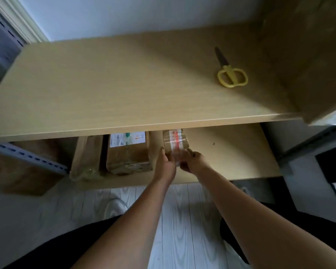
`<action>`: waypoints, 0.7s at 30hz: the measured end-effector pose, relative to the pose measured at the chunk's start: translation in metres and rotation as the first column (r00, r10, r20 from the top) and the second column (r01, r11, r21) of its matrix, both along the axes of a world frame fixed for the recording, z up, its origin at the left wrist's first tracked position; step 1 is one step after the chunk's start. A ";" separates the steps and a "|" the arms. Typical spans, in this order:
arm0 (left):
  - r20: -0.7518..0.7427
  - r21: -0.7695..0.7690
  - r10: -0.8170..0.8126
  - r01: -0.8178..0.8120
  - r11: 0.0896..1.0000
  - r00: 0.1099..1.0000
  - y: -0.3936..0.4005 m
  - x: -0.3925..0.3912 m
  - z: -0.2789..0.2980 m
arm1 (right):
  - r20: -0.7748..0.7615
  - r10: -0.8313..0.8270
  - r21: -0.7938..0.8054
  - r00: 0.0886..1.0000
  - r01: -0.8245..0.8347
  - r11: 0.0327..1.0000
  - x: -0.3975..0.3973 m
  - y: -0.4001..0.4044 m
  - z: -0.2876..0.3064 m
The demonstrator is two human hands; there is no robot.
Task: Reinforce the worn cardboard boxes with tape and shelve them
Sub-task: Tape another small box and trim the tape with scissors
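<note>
Both hands are down on the lower shelf (pixel 231 152), setting a small taped box (pixel 175 141) in place. The left hand (pixel 166 164) grips the box's near left side, fingers curled along it; the right hand (pixel 192 162) grips the near right corner, thumb on top. The box sits just right of a labelled box (pixel 129 152), and a third box (pixel 86 156) stands left of that, all under the front edge of the upper shelf (pixel 105 84). This looks like the shelving step: the small box already carries clear tape with red print. Next, I'd judge, it wants sliding back and squaring beside its neighbour before both hands let go. Yellow scissors (pixel 230 71) lie on the upper shelf, far right, near a large box (pixel 308 55) that may be next for taping.
</note>
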State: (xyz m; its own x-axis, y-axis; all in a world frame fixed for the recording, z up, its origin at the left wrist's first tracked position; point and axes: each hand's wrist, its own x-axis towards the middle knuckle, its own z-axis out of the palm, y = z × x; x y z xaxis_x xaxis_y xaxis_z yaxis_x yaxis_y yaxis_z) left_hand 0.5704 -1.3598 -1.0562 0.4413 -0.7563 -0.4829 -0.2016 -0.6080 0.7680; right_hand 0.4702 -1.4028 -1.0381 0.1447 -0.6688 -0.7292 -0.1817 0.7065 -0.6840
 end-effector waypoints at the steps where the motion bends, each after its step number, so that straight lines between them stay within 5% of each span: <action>1: 0.044 -0.023 0.007 -0.006 1.000 0.999 -0.007 0.004 -0.003 | 0.034 0.024 -0.003 0.999 -0.023 1.000 0.006 -0.008 -0.007; 4: 0.123 0.050 -0.063 0.057 0.997 0.990 -0.025 0.014 -0.017 | -0.189 0.290 -0.061 0.938 -0.306 0.950 0.010 -0.026 -0.029; 8: 0.193 0.084 -0.128 0.114 0.990 0.973 -0.035 0.019 -0.020 | -0.516 0.568 -0.070 0.641 -0.693 0.718 0.002 -0.026 -0.041; 12: 0.351 0.060 -0.080 0.063 0.996 0.933 -0.038 0.004 0.018 | -0.629 0.671 0.078 0.392 -0.827 0.556 -0.023 -0.009 -0.023; 16: 0.379 0.007 -0.171 0.182 0.983 0.909 -0.032 -0.027 0.082 | -0.722 0.562 0.027 0.404 -0.795 0.606 -0.057 0.003 0.034; 21: 0.463 -0.038 -0.380 0.446 0.894 0.801 0.007 -0.058 0.156 | -0.847 0.267 -0.237 0.460 -0.776 0.585 -0.119 0.036 0.126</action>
State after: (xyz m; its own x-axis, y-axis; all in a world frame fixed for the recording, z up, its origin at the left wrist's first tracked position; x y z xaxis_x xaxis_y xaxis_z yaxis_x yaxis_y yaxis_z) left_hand 0.5121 -1.3529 -0.9002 0.2086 -0.9583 -0.1951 -0.7394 -0.2851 0.6099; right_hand 0.3513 -1.3671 -0.9120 0.2704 -0.9109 -0.3116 -0.9272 -0.1592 -0.3392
